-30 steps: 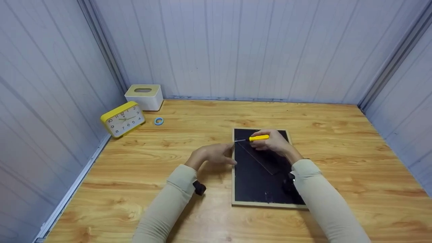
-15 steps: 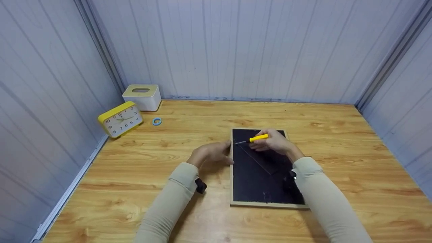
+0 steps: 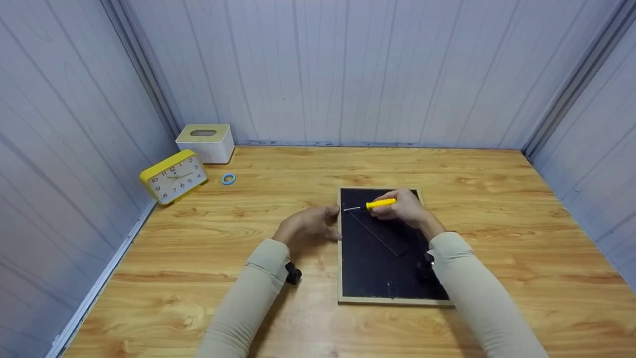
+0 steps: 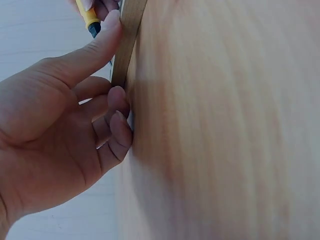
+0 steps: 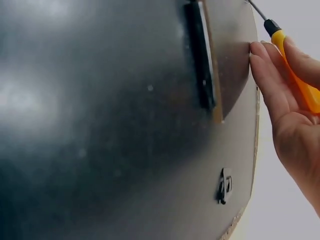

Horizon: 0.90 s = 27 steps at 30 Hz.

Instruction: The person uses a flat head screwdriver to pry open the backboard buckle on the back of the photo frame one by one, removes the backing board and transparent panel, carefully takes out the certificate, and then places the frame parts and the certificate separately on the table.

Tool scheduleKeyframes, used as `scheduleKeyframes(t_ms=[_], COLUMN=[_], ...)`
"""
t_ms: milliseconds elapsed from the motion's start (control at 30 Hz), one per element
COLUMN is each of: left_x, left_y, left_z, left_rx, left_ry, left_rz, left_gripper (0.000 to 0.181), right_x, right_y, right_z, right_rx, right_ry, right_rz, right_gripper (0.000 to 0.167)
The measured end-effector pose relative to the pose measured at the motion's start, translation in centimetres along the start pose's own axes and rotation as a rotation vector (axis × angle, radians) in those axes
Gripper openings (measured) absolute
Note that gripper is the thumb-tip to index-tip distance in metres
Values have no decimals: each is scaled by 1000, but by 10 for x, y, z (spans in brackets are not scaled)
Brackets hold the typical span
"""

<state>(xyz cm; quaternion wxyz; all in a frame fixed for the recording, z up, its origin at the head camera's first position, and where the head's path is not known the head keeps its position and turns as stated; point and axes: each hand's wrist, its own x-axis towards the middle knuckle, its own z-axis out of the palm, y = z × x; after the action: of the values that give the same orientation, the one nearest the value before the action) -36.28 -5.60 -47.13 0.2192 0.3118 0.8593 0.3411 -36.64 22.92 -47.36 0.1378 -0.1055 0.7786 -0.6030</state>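
A picture frame point(image 3: 377, 278) with a black back and a light wooden rim lies face down on the table. A folded support leg point(image 3: 385, 236) crosses its back diagonally, and a small metal hanger point(image 5: 225, 186) shows in the right wrist view. My right hand point(image 3: 405, 209) holds a yellow-handled screwdriver point(image 3: 381, 203) almost level, its shaft aimed left at the frame's upper left edge. Whether the tip touches anything there is too small to tell. My left hand point(image 3: 310, 223) rests against the frame's left rim, thumb and fingertips touching it; in the left wrist view the thumb point(image 4: 100, 50) lies along that rim.
A yellow alarm clock point(image 3: 174, 177) and a white tissue box point(image 3: 206, 144) stand at the back left of the wooden table point(image 3: 268, 179). A small blue ring point(image 3: 228, 179) lies beside the clock. Pale panel walls enclose the table at the back and sides.
The screwdriver's tip has shifted slightly in from the left rim, with a small change in its tilt. My left hand stays at the rim. The head view has turned slightly.
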Motion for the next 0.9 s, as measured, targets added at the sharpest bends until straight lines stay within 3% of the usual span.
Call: scheduleKeyframes(t_ms=[200, 433, 667, 833, 900], left_x=[-1, -1, -3, 2, 3], left_y=[-1, 0, -2, -1, -1], left_z=[2, 3, 2, 3, 2], left_rx=[-37, -16, -8, -16, -26], left_ry=[47, 62, 50, 32, 33], left_rz=[-42, -12, -2, 14, 5], left_gripper=[87, 88, 77, 75, 82], right_x=[1, 5, 8, 8, 8], right_y=[-3, -7, -7, -10, -13], right_z=[3, 1, 3, 2, 3], right_rx=[16, -5, -51, -82, -100], right_ry=[10, 0, -52, -39, -36], right_rz=[47, 98, 88, 82, 62], right_gripper=[39, 39, 39, 37, 36])
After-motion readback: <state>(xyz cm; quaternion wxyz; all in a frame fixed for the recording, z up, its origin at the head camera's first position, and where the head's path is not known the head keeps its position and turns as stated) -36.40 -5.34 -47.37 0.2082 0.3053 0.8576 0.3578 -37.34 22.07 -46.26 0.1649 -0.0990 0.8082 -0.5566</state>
